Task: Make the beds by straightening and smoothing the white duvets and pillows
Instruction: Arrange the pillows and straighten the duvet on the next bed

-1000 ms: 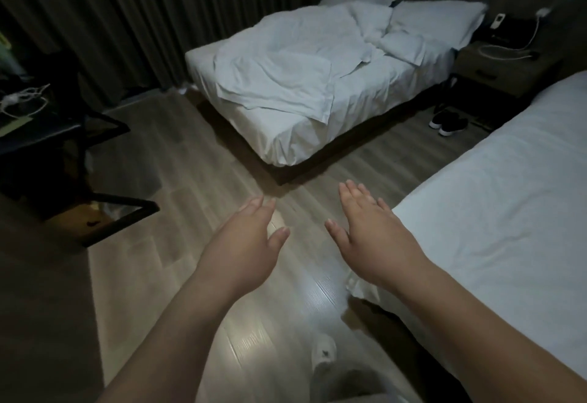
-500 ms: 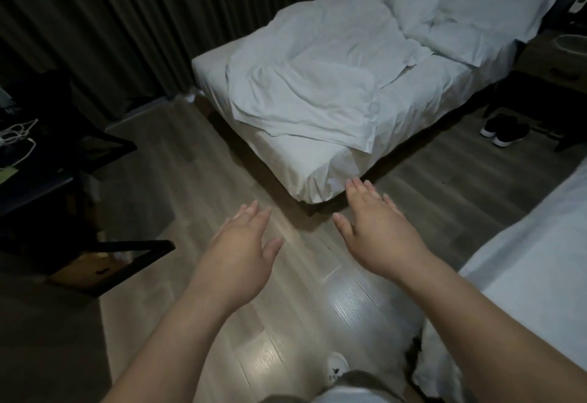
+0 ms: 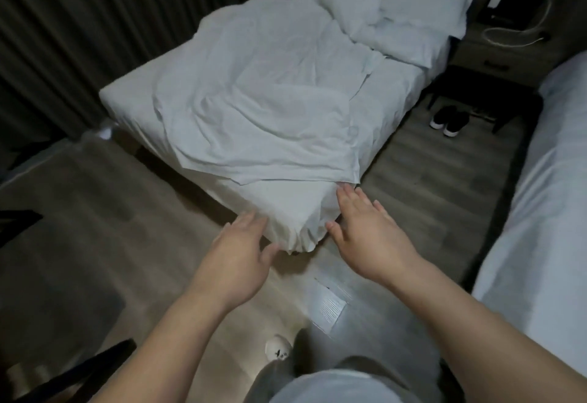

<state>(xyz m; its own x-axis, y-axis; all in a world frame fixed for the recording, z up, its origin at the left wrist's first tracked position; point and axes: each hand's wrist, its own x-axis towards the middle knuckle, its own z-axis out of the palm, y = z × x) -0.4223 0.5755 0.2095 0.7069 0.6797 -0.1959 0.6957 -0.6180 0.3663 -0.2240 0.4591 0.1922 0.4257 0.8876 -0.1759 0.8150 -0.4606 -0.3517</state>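
Fingers [image 3: 347, 200] straight, empty on both: right hand [image 3: 368, 234] just below the duvet [image 3: 254, 110] at its corner, left hand [image 3: 241, 243] farther from its hem.

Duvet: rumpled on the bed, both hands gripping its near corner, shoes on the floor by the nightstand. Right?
Hands wrong. Head view: left hand and right hand are open, fingers straight, by the near corner of the bed, gripping nothing. Rest holds: duvet rumpled, shoes on the floor by the nightstand.
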